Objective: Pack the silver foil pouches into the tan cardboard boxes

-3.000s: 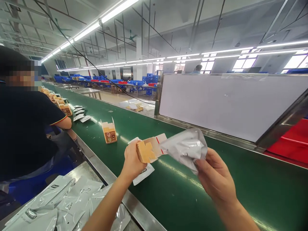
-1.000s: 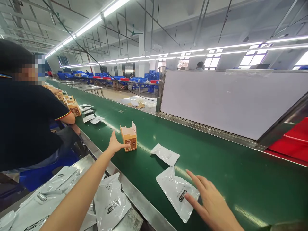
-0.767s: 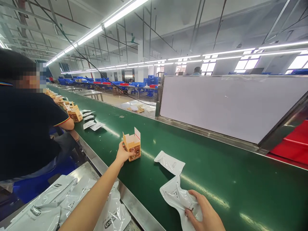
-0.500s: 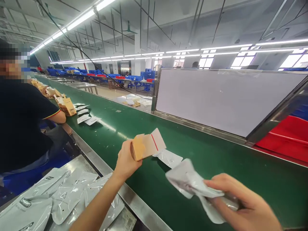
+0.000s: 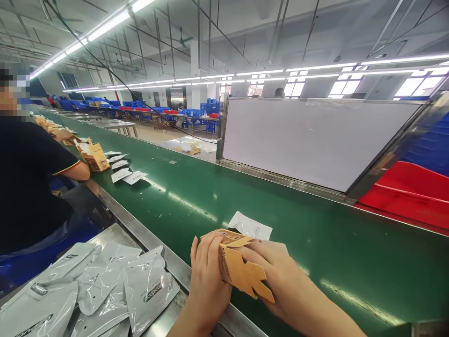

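Observation:
Over the conveyor belt, my left hand is closed around an orange-brown printed carton. The carton is tilted, its open end and cut flaps facing right. At that end is my right hand, its fingers bent in among the flaps, with the fingertips hidden. What they grip there cannot be seen. Just behind the carton, a silver-white pouch lies on the belt.
A pile of silver pouches lies on the metal side table at left. The green belt runs far left, bearing several pouches and cartons beside a seated co-worker. A white panel and red bin stand beyond.
My right hand has moved left to the carton's open end; the pouch it held is out of sight. The carton has come nearer and turned, its flaps now toward the right.

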Demonstrator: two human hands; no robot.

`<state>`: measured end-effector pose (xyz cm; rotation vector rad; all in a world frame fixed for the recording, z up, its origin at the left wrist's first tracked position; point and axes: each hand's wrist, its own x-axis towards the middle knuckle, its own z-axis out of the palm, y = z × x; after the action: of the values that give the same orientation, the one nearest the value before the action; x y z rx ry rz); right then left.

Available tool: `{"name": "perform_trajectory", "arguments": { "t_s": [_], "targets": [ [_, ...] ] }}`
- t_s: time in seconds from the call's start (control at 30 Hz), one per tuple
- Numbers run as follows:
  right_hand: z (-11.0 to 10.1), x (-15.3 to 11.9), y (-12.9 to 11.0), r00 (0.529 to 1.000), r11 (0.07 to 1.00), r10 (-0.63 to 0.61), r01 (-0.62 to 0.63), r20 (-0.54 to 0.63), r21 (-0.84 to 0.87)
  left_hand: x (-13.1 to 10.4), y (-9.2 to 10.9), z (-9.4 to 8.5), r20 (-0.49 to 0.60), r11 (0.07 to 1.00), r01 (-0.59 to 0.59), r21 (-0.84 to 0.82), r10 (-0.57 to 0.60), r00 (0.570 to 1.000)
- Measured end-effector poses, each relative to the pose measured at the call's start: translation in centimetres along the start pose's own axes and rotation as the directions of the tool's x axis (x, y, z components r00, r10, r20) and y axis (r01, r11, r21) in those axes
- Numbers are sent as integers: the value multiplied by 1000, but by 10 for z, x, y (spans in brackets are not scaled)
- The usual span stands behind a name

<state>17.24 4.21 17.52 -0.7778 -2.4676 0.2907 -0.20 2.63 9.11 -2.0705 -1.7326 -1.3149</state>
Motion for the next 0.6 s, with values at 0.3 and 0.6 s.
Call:
{"name": "perform_trajectory", "arguments": {
  "t_s": [0.3, 0.6],
  "targets": [
    [14, -9, 4, 934, 912, 206, -292, 294, 288, -21, 18, 25, -37, 998, 50, -25, -51, 998],
    [-48, -122, 72, 899, 874, 338, -410, -280, -261, -36, 9, 9, 339, 919, 279, -278, -178, 924]
  ]
}}
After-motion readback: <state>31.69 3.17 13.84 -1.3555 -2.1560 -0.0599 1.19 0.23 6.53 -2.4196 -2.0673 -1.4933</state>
